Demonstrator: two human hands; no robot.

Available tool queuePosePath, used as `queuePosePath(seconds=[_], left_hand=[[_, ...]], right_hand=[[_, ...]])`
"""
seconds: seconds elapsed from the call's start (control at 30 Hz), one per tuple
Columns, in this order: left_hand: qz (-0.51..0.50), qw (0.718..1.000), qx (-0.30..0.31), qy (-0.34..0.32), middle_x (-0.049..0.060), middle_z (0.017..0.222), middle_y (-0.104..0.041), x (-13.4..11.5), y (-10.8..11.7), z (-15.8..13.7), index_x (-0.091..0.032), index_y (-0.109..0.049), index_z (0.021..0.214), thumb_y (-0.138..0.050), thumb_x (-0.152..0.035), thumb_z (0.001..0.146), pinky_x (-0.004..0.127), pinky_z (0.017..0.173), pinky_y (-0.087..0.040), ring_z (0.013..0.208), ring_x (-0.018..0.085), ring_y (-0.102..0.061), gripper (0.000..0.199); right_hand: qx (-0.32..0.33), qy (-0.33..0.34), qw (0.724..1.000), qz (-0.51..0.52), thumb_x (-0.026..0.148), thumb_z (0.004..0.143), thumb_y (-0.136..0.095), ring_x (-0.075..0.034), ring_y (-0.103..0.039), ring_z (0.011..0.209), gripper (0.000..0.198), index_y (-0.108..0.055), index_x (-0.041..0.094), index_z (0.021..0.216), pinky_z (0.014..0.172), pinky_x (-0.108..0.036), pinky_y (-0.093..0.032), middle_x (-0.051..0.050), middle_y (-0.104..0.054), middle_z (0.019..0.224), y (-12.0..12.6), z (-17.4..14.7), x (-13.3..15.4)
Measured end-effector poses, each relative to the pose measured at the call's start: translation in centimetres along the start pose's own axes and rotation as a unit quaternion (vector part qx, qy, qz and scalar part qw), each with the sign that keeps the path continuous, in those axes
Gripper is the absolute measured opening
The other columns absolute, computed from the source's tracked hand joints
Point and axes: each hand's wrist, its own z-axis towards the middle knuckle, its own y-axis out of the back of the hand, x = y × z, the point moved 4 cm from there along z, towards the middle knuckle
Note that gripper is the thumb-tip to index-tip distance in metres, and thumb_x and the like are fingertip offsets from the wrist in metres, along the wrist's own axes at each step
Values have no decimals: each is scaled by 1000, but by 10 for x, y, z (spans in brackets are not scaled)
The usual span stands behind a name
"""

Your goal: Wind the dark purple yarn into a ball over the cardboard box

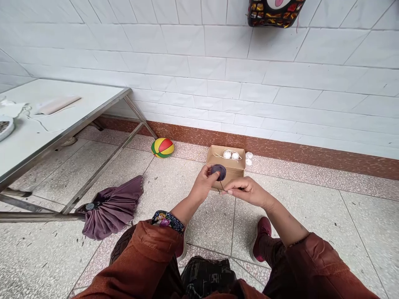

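Between the thumb and fingers of my left hand (pixel 203 182) is a dark purple-grey ball of yarn (pixel 218 171). A thin dark strand runs down from the ball to my right hand (pixel 247 191), whose thumb and forefinger are pinched on it. Both hands are above the near part of an open cardboard box (pixel 213 154) on the floor. Inside the box, toward its far side, lie two white balls of yarn (pixel 227 154) with loose white strands. My left hand covers part of the box's near left side.
Against the tiled wall, a white table (pixel 102 92) with metal legs stands at left. A striped ball (pixel 162 148) and a folded purple cloth (pixel 114 207) lie on the floor. Small white balls (pixel 248 158) sit right of the box. A patterned bag (pixel 276 14) hangs above.
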Motion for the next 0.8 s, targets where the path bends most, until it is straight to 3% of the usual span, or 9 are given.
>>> queuePosePath(seconds=[0.1, 0.2, 0.3, 0.4, 0.6, 0.8], left_hand=[[81, 993, 86, -7, 6, 109, -67, 3, -11, -9, -19, -60, 112, -75, -31, 76, 36, 93, -47, 100, 19, -61, 41], [87, 981, 172, 5, 5, 110, -63, 4, -17, -17, -21, -57, 119, -75, -32, 79, 34, 89, -46, 97, 18, -60, 45], [59, 963, 263, -7, 4, 107, -61, -2, -25, -24, -26, -50, 135, -75, -32, 81, 31, 84, -45, 93, 17, -59, 60], [2, 950, 310, -23, 5, 108, -63, -11, -31, -29, -30, -45, 145, -76, -32, 82, 32, 87, -45, 97, 18, -59, 70], [-128, 957, 254, 49, 10, 134, -61, -14, -30, -28, -25, -63, 131, -76, -27, 80, 38, 101, -43, 119, 25, -59, 53], [-180, 972, 142, 58, 7, 127, -66, -14, -16, -18, -24, -67, 120, -80, -21, 74, 39, 106, -43, 118, 22, -61, 47]], right_hand=[[-114, -13, 993, 30, 43, 94, -65, -18, -70, 88, 23, -76, 23, 96, 81, -31, -54, -4, -77, 96, 17, 0, 0], [-218, -26, 976, -2, 43, 93, -62, -19, -67, 88, 24, -74, 22, 92, 83, -32, -51, -3, -75, 92, 35, 1, -5], [-258, -53, 964, -46, 40, 91, -61, -18, -62, 81, 22, -72, 21, 88, 78, -31, -48, -2, -71, 85, 42, 2, -16], [-243, -90, 964, -61, 40, 90, -60, -16, -57, 71, 22, -69, 21, 85, 69, -29, -44, 0, -65, 75, 38, 5, -28], [-201, -112, 969, -86, 32, 91, -54, -17, -59, 72, 19, -68, 21, 84, 69, -28, -45, 0, -66, 77, 24, 7, -42], [-159, -83, 965, -189, 31, 96, -49, -18, -63, 74, 24, -68, 20, 85, 71, -29, -46, -2, -69, 79, 13, 7, -45]])
